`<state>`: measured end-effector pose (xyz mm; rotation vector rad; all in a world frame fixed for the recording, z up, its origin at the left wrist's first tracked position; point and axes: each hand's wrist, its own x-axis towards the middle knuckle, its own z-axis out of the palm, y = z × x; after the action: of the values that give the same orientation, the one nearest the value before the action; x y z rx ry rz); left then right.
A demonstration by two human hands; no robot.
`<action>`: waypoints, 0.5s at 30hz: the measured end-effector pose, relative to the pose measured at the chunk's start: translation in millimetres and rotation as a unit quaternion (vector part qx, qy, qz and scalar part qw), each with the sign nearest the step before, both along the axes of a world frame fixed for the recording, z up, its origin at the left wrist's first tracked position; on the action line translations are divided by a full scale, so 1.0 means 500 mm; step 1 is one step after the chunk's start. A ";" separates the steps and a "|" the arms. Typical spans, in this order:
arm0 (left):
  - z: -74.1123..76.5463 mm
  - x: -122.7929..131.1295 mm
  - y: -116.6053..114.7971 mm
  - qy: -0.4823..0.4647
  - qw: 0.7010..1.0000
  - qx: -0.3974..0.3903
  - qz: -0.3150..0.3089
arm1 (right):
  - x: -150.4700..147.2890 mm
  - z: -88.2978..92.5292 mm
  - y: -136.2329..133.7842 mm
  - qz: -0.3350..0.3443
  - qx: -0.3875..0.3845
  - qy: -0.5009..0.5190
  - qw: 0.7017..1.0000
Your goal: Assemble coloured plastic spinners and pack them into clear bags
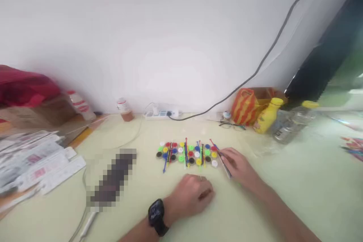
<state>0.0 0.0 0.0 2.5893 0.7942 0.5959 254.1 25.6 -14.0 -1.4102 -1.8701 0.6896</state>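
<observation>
Small round pieces [180,150] in red, blue, green, yellow, white and black lie in rows on the pale table. Between them stand or lie bunches of thin coloured sticks [186,153], some with arrow-like tips. At the right end of the rows, my right hand [236,164] has its fingers closed on a slim bundle of thin sticks [226,168]; blur hides their exact kind. My left hand [193,193], with a black watch [157,213] on the wrist, rests in front of the rows. Its fingers are curled in, and nothing shows in them.
A blurred-out dark object [113,179] with a white cable lies left, beside piled white tags [42,162]. Along the wall are a power strip [163,114], glasses [231,124], a striped bag [244,106], a yellow bottle [268,116] and a clear bottle [293,123].
</observation>
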 end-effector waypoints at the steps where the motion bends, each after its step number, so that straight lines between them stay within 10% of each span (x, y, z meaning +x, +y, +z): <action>1: 0.000 0.001 -0.001 0.001 1.000 0.001 -0.002 | 0.008 0.002 -0.004 0.000 -0.012 -0.019 1.000; 15: 0.009 0.005 0.002 -0.013 0.997 -0.071 0.028 | 0.129 0.066 -0.030 0.147 -0.219 0.034 0.964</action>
<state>2.7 1.1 4.7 2.4345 0.8697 0.5660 318.5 10.8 18.8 -1.3535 -1.9708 1.3504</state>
